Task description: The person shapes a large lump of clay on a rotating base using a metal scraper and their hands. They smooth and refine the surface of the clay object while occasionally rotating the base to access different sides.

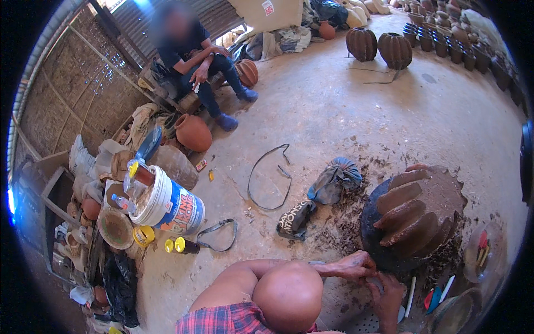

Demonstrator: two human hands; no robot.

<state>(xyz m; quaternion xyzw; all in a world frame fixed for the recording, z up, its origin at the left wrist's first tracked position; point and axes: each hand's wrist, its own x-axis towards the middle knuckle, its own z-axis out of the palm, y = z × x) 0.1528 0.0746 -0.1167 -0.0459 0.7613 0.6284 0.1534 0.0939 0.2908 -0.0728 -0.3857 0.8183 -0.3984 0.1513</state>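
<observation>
Beside the near edge of a dark round board, my left hand is closed, its fingertips pinched. My right hand is just below, fingers curled, almost touching the left. A small greyish thing shows between the hands; its kind cannot be made out. On the board sits a large brown clay pot with deep curved ribs and a flat top, apart from both hands. Clay scraps lie around it. Below my hands is a grey perforated surface, partly hidden. My bent knee blocks part of the view.
Right of my hands lie a white stick, coloured tools and a clear basin. Ahead are a tied plastic bag, a black cloth and straps. Left stands a white bucket. A person sits farther back.
</observation>
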